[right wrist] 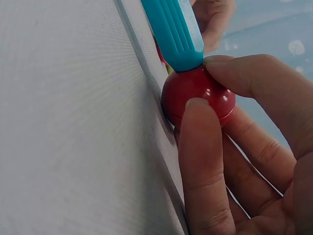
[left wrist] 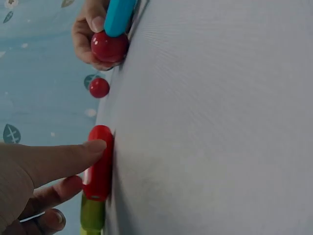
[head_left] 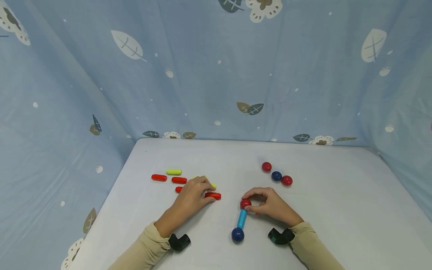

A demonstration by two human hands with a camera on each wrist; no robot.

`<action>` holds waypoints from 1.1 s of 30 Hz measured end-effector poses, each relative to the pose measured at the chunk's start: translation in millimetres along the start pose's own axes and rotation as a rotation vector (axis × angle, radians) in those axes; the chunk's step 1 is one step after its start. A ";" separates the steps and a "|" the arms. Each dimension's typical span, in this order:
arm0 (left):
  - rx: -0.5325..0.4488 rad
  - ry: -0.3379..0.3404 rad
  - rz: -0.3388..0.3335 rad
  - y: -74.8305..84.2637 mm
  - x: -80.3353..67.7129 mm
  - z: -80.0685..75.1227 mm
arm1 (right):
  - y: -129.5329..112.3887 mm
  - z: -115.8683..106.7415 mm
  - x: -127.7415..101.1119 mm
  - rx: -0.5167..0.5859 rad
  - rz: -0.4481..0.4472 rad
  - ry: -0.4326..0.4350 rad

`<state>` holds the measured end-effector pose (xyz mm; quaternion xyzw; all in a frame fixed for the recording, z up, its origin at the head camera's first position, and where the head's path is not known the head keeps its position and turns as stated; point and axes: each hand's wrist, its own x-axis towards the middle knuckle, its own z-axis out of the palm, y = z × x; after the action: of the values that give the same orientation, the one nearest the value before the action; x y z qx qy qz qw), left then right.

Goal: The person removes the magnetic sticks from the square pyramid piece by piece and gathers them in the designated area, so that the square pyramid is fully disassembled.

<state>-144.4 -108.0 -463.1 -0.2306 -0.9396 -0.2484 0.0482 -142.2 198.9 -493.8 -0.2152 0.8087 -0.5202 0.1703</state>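
Note:
My right hand (head_left: 275, 207) pinches a red ball (head_left: 245, 204) between thumb and fingers. That ball sits at one end of a light blue rod (head_left: 241, 219), whose other end meets a dark blue ball (head_left: 237, 235). In the right wrist view the blue rod (right wrist: 175, 34) joins straight onto the red ball (right wrist: 193, 95). On the left side of the table, my left hand (head_left: 193, 195) has thumb and fingers around a red rod (head_left: 213, 195). The left wrist view shows the thumb lying on this red rod (left wrist: 99, 164), with a yellow-green rod (left wrist: 92, 214) behind it.
Around the left hand lie more rods: a red one (head_left: 159, 177), another red one (head_left: 179, 180) and a yellow one (head_left: 174, 172); others are partly hidden under the hand. Farther back on the right are a red ball (head_left: 266, 167), a blue ball (head_left: 276, 176) and another red ball (head_left: 287, 180).

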 end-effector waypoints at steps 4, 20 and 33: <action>-0.034 0.012 0.048 4.3 -0.4 -0.9 | -0.6 0.6 0.2 0.003 0.001 0.002; -0.248 -0.279 0.053 47.3 -15.1 22.3 | 3.2 4.7 0.4 -0.028 -0.108 0.023; -0.318 -0.302 -0.005 41.9 -13.5 26.3 | -1.1 3.2 -1.1 -0.001 -0.066 -0.031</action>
<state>-112.6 -68.4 -470.2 -0.2673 -0.8858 -0.3560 -0.1309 -139.5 196.6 -494.0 -0.2499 0.7986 -0.5219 0.1656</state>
